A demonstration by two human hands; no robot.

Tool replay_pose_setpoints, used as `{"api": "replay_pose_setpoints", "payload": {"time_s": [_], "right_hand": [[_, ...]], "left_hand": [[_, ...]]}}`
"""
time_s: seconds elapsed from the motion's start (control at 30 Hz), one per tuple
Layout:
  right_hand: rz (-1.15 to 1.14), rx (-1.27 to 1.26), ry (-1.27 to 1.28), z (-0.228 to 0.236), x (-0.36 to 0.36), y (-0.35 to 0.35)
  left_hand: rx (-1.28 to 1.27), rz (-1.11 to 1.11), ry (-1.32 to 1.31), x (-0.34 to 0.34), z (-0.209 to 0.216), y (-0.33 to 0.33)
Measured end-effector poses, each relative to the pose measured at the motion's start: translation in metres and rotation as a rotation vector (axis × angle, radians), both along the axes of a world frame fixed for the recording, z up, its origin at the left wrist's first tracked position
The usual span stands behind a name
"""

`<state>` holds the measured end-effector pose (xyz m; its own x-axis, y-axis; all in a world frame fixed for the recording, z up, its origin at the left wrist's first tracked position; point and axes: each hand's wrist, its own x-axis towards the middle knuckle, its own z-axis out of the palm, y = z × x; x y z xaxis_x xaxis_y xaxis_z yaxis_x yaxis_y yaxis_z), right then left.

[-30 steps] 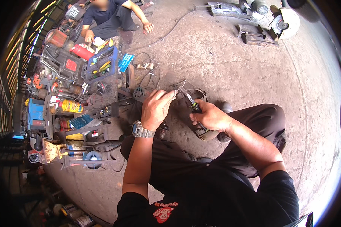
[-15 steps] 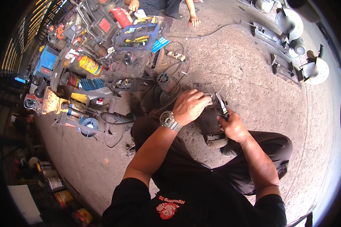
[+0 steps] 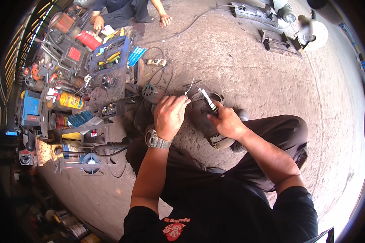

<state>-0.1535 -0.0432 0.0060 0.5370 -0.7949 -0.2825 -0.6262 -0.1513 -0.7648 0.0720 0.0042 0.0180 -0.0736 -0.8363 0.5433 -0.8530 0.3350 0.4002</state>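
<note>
Pinched in the fingertips of my left hand [image 3: 170, 117] is a thin white wire [image 3: 190, 87], its loose end curling up. My right hand [image 3: 227, 120] is closed around the dark grip of a hand tool [image 3: 207, 98] with a long silver front; its exact kind is unclear. The silver end points up and left, apart from the wire. Below the tool, on the floor between my legs, lies a dark brown curved shell [image 3: 201, 121] that looks like a welding mask, with a band at its far end. My right hand hides part of it.
At the left lie a blue tool case [image 3: 105, 60], a yellow bottle [image 3: 71, 100], a red bottle [image 3: 88, 39] and metal frames. A cable [image 3: 182, 30] crosses the floor. Cut-off machines [image 3: 312, 35] stand far right. Another person's hand [image 3: 165, 20] rests near the floor at the back.
My left hand has drawn away leftward from the shell and the tool, the white wire in its fingers. The tool stays in my right hand. The whole view has shifted.
</note>
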Motion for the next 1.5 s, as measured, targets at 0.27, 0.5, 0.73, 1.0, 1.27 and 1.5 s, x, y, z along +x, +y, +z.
{"api": "replay_pose_setpoints", "payload": {"time_s": [0.27,0.5,0.73,1.0,1.27,1.5], "right_hand": [[0.008,-0.164,-0.102,0.000,-0.011,-0.006],[0.018,-0.220,-0.154,-0.001,-0.011,-0.006],[0.005,-0.227,-0.114,0.003,-0.007,-0.007],[0.043,-0.113,-0.301,0.015,-0.013,-0.009],[0.060,0.024,-0.249,0.032,-0.015,-0.011],[0.046,0.129,-0.393,0.023,-0.015,-0.012]], "left_hand": [[0.044,-0.119,0.209,-0.017,-0.008,-0.010],[0.180,-0.111,0.345,-0.024,-0.008,-0.008],[0.210,-0.107,0.405,-0.022,-0.009,-0.006],[0.494,-0.382,1.159,-0.007,-0.012,0.003],[0.601,-0.642,1.595,-0.009,-0.010,-0.001],[0.614,-0.679,1.717,-0.010,-0.017,-0.003]]}}
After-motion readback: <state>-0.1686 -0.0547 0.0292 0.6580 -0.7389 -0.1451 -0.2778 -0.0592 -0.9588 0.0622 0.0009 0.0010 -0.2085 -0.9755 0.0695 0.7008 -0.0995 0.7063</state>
